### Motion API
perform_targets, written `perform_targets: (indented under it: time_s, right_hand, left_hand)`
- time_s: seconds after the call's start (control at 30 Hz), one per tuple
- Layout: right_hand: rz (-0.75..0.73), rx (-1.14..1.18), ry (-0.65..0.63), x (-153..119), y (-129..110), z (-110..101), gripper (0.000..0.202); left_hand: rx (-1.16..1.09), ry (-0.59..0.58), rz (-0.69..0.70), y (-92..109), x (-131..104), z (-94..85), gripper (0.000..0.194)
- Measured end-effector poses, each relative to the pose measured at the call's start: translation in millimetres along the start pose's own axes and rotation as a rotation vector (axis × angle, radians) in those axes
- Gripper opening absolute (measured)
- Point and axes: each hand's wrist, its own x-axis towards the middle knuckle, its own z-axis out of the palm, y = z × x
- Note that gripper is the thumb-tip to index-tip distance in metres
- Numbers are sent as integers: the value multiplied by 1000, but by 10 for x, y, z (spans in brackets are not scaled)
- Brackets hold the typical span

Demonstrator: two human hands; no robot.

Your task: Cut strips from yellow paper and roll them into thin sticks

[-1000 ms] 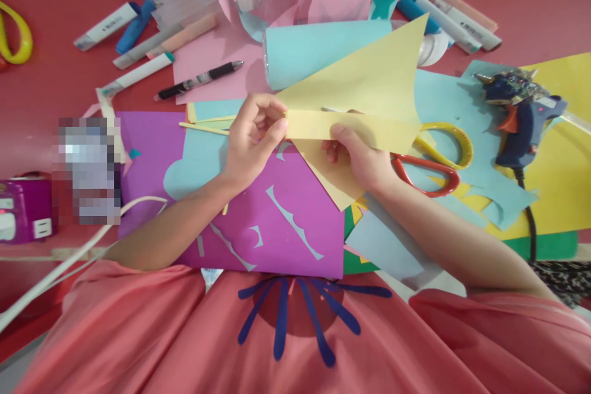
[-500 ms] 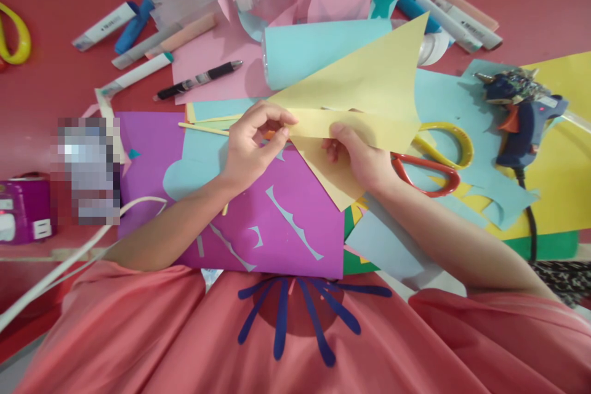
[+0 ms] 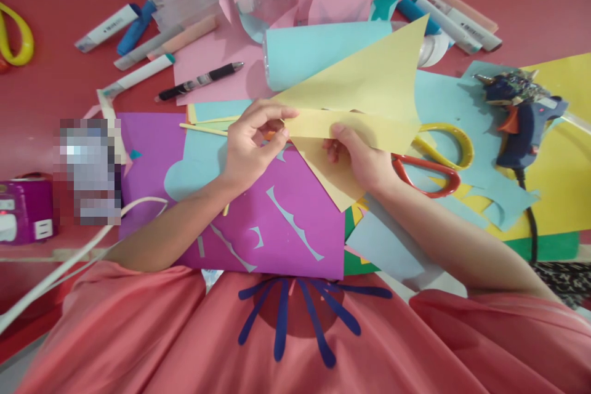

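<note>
A yellow paper [image 3: 378, 80] with a folded strip along its middle is held up over the purple sheet [image 3: 258, 209]. My left hand [image 3: 256, 144] pinches the strip's left end between thumb and fingertips. The thumb of my right hand [image 3: 357, 154] presses on the strip while its fingers curl behind the paper, partly hidden. Just beyond the paper lies a bottle wrapped in light blue paper [image 3: 323, 52]. Scissors with yellow and red handles [image 3: 450, 166] lie right of my right hand, their blades hidden.
A blue glue gun [image 3: 529, 126] lies on the right over coloured paper. Markers [image 3: 108, 28] and a black pen [image 3: 201, 81] are at the upper left. A white cable [image 3: 69, 271] crosses the lower left near a purple box [image 3: 28, 209]. Pink paper pieces [image 3: 339, 0] stand at the back.
</note>
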Motion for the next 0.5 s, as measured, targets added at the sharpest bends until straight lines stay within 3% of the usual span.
perform_targets:
  time_s: [0.17, 0.3, 0.37, 0.5]
  right_hand:
    - [-16, -16, 11, 2, 31, -12, 42]
    - [-55, -43, -25, -8, 56, -20, 41]
    - [-59, -76, -82, -22, 52, -23, 39]
    - [-94, -141, -214, -46, 30, -35, 36]
  left_hand:
    - [6, -23, 4, -39, -24, -16, 32]
    - [-103, -19, -105, 12, -10, -18, 58]
    - [-197, -85, -241, 93, 11, -14, 65]
    - [-224, -343, -520, 299, 45, -3, 54]
